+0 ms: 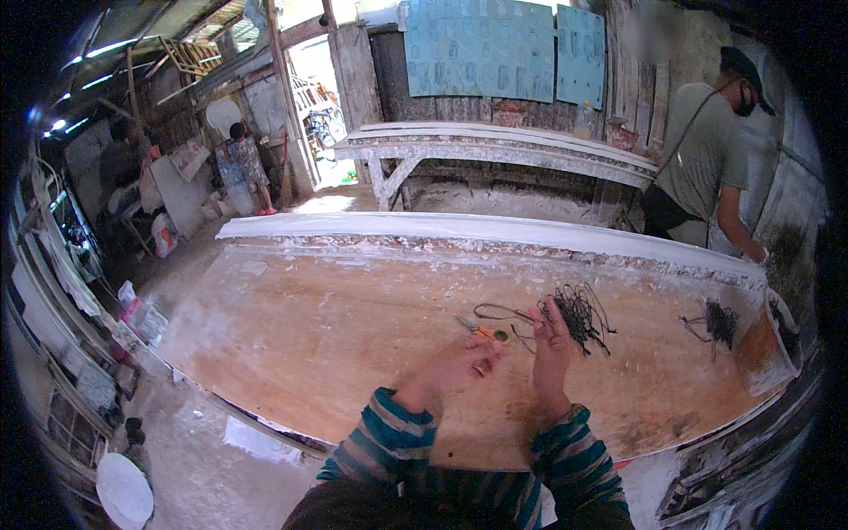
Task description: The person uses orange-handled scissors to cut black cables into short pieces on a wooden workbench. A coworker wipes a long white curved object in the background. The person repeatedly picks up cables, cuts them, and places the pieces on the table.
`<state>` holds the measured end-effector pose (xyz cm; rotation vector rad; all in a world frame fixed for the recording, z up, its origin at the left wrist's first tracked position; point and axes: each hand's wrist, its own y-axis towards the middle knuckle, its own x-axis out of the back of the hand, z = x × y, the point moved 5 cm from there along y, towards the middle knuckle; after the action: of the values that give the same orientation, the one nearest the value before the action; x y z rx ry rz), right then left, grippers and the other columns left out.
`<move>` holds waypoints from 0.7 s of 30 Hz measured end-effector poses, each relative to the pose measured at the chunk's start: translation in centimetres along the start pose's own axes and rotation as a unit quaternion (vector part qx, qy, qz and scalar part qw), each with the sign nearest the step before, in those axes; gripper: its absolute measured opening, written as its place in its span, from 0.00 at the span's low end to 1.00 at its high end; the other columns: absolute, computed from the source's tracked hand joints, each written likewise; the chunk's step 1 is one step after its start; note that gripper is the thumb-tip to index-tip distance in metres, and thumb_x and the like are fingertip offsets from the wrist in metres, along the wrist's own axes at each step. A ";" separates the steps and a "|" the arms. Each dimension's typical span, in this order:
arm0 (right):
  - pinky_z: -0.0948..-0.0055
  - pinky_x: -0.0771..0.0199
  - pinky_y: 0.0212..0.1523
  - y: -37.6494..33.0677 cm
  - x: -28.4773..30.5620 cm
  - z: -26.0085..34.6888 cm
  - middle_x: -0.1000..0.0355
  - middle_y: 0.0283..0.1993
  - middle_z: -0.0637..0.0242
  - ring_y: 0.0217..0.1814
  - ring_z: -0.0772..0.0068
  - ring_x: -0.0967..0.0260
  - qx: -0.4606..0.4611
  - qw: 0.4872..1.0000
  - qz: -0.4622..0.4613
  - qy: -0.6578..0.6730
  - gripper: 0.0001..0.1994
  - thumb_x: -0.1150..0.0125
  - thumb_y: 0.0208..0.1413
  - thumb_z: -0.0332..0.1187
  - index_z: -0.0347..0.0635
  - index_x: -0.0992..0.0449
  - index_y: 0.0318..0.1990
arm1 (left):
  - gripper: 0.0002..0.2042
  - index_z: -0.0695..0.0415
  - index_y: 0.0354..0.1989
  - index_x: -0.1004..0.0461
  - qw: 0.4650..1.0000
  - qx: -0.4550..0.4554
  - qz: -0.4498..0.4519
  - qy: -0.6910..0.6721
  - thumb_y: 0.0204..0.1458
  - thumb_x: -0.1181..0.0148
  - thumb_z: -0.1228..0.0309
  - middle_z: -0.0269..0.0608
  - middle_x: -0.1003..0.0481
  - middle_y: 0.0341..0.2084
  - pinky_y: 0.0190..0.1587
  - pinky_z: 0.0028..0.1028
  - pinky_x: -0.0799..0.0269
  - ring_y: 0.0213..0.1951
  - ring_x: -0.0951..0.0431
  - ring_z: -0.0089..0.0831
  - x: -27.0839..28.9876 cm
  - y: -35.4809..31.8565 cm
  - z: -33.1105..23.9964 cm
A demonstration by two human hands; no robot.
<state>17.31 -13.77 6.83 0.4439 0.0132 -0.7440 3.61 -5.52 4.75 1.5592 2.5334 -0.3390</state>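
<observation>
My right hand [553,358] is raised over the wooden tabletop, its fingers pointing away from me and closed at a dark cord loop [502,308] that sticks out to the left. Just behind and right of it lies a tangled bundle of thin black cords [583,320]. My left hand [461,365] has its fingers curled, palm partly up; anything in them is too small to make out. Right beyond it, a pair of scissors with orange and green handles [486,333] rests on the board. Farther right sits a smaller bundle of black cords [721,323].
A long white plaster-coated moulding [477,231] runs along the table's far edge. At the right end stands a whitened, brownish container [768,353]. A person [707,150] bends at the far right. Behind are a white-stained bench [495,152] and a child [253,168].
</observation>
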 end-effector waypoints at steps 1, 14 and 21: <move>0.76 0.40 0.52 -0.4 -0.7 0.1 0.33 0.48 0.57 0.51 0.73 0.38 -0.012 0.999 0.025 0.023 0.23 0.50 0.55 0.30 0.36 0.45 0.58 | 0.13 0.54 0.35 0.29 1.000 -0.003 -0.001 -0.027 0.51 0.48 0.58 0.28 0.30 0.25 0.25 0.18 0.36 0.25 0.30 0.18 -0.8 0.2 0.4; 0.73 0.40 0.53 -2.7 -4.2 0.3 0.33 0.50 0.57 0.53 0.70 0.38 0.040 0.986 0.158 -0.039 0.25 0.53 0.55 0.23 0.39 0.48 0.60 | 0.08 0.57 0.35 0.29 0.983 -0.045 -0.093 -0.152 0.52 0.48 0.67 0.31 0.27 0.29 0.32 0.20 0.33 0.31 0.29 0.20 1.3 1.6 2.0; 0.75 0.37 0.49 -2.5 -3.2 -0.1 0.29 0.43 0.61 0.47 0.73 0.35 0.044 0.990 0.094 -0.100 0.20 0.49 0.52 0.22 0.38 0.37 0.54 | 0.08 0.56 0.33 0.29 0.975 -0.047 -0.119 -0.181 0.49 0.44 0.66 0.32 0.27 0.27 0.32 0.20 0.31 0.29 0.28 0.19 1.0 1.6 2.2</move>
<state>13.33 -13.30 6.34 0.4454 -0.2467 -0.6028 4.58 -4.54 2.15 1.0481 2.4049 -0.4752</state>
